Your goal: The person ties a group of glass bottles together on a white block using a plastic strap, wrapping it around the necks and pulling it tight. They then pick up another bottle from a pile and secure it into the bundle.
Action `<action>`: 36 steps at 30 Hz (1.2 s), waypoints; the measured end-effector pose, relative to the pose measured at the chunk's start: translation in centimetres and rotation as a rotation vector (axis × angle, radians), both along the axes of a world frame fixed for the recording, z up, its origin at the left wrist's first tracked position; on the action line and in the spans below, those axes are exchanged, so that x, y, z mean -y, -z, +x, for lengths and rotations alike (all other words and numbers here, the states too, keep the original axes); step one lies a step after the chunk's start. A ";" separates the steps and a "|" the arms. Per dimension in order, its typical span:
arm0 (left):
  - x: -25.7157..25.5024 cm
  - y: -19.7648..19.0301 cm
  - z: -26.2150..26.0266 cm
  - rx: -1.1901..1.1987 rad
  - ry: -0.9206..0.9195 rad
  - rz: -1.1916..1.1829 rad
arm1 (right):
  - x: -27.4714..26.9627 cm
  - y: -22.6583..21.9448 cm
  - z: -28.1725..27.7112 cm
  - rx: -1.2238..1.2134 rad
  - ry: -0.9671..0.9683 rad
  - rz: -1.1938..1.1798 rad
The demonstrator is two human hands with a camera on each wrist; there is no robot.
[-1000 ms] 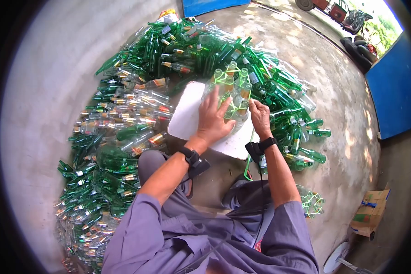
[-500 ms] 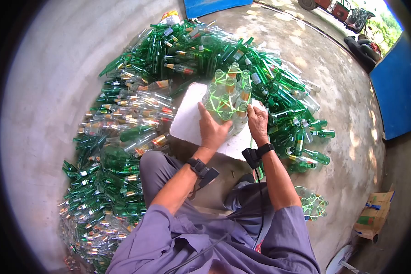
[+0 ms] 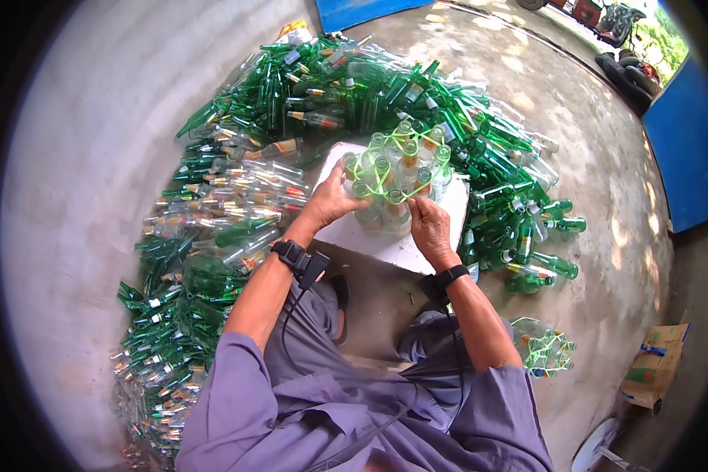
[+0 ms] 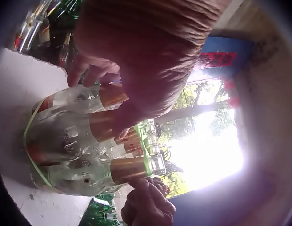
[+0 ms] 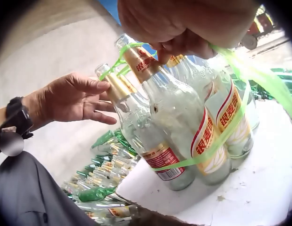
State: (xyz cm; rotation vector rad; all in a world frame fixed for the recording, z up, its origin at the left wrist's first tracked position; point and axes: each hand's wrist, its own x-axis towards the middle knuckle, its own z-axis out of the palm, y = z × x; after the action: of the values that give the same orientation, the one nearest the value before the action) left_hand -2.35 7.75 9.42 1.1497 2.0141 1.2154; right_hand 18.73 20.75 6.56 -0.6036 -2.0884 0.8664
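A bundle of clear glass bottles (image 3: 389,216) with gold neck foil stands upright on a white slab (image 3: 334,232). Light green plastic twine (image 3: 379,189) weaves between the necks, and a lower band (image 5: 209,155) circles the bodies. My left hand (image 3: 330,203) is at the bundle's left side, its thumb against a neck and its fingers extended. At the near right necks, my right hand (image 3: 431,226) pinches the twine with curled fingers. A loose length of twine (image 5: 263,75) trails from it in the right wrist view. Part of the right fingertips is hidden there.
Green and clear bottles (image 3: 220,189) lie heaped to the left, behind and to the right (image 3: 523,228) of the slab. A second tied bottle bundle (image 3: 543,346) stands on the floor at right. Beyond it are a cardboard box (image 3: 654,366) and a blue door panel (image 3: 688,149).
The bundle has turned on the slab and sits slightly nearer. My left hand came down from above the necks to the left side; my right hand shifted left and nearer along the bundle.
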 end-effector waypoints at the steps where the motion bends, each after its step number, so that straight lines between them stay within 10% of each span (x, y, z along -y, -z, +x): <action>1: 0.2 -0.2 0.0 -0.001 0.003 -0.001 | 0.0 0.1 0.1 0.020 0.012 0.003; 4: 1.0 -1.5 0.2 -0.032 -0.042 0.047 | 0.0 0.1 0.0 0.068 0.049 -0.011; 7: 1.1 -6.3 2.5 -0.768 -0.228 0.168 | -0.2 0.8 -0.3 0.169 0.119 -0.078; 12: -3.1 -8.4 4.0 -0.764 0.045 0.330 | 0.1 -0.1 -0.9 0.253 0.158 -0.363; 18: -7.9 -6.9 3.7 -0.859 0.550 -0.017 | -0.5 -0.7 -1.3 0.372 0.257 -0.471; 36: -9.8 -8.9 2.7 -0.778 0.808 -0.224 | -2.2 0.6 -2.0 0.433 0.193 -0.613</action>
State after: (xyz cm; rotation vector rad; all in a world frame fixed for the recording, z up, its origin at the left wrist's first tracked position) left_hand 0.35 17.58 18.31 2.2238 1.7298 0.1238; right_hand 16.71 22.95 5.96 -1.3961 -2.0670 1.3637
